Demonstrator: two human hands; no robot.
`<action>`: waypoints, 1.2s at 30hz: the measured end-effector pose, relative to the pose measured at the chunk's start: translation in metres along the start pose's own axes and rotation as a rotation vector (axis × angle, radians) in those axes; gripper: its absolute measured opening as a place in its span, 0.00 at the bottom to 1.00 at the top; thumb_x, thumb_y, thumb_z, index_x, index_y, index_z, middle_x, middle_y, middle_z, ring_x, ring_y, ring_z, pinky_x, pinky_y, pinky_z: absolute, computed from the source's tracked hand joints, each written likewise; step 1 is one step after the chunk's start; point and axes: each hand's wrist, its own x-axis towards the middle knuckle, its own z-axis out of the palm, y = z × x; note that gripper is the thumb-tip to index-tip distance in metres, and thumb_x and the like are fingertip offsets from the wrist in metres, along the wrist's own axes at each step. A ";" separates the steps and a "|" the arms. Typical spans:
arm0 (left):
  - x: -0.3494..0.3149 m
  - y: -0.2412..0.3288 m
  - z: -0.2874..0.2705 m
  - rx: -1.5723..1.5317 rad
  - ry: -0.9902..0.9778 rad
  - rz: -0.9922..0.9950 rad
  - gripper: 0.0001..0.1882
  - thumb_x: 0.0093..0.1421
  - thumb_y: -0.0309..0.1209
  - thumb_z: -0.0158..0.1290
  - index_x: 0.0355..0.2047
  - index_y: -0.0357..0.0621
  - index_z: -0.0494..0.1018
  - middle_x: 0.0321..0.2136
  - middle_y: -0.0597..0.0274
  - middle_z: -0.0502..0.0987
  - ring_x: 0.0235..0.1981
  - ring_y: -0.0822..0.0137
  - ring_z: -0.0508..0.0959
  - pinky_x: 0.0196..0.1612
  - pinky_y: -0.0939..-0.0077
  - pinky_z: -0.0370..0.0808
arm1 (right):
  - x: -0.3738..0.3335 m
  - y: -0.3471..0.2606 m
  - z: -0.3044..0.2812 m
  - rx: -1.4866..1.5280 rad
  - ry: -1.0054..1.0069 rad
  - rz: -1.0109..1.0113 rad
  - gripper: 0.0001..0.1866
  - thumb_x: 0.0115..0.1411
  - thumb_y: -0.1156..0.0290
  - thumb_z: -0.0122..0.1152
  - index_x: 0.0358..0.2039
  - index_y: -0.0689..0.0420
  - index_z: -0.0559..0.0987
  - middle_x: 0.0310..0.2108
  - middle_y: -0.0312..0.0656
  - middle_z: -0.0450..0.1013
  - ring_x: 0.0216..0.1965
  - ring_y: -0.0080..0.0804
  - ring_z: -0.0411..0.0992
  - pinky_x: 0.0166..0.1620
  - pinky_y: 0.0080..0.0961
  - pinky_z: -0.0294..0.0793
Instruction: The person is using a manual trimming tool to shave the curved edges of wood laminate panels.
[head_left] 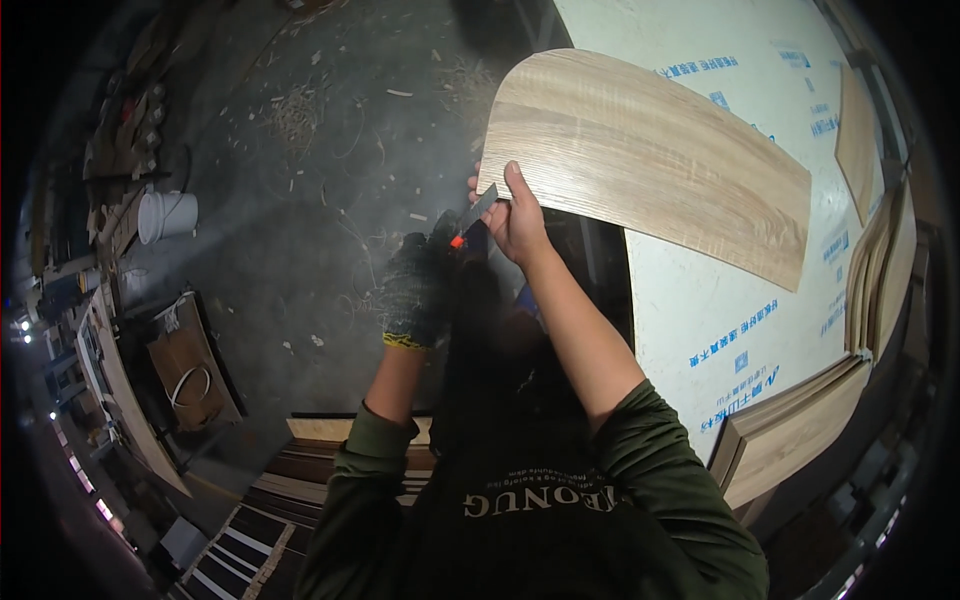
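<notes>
**Blade close to bare fingers at the panel's corner**

Wood-grain panel [650, 150], rounded at its far left corner, lies over the left side of the desk [665, 300], its near left corner jutting past the edge above the floor [330, 190].

Right hand [522, 225], bare: gripping that overhanging corner, thumb flat on the upper face, fingers tucked below, a few tips showing beyond the end. Spread only about as far as the panel is thick.

Left hand [412, 290], in a dark knit glove with a yellow cuff: fingers appear curled around the grip of a flat-bladed tool [484, 203] with an orange-red part near the hand (the glove is in shadow, so the exact hold is hard to read). Blade slants up to the panel's corner; whether it touches the edge, I cannot tell.

Risks, as I judge them: a slip of the blade off the corner could nick the unprotected right fingers, which sit just beside it. Too steep an angle might gouge the wood-grain face. Pressing down on the unsupported corner could tip or swing the panel, since one hand alone steadies it.
</notes>
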 end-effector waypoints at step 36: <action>0.023 -0.011 -0.015 0.224 0.016 0.114 0.18 0.62 0.40 0.49 0.50 0.50 0.73 0.31 0.50 0.74 0.31 0.49 0.76 0.33 0.56 0.73 | 0.002 0.005 -0.015 -0.168 -0.082 0.040 0.26 0.66 0.48 0.49 0.49 0.60 0.73 0.39 0.42 0.76 0.37 0.27 0.74 0.44 0.24 0.72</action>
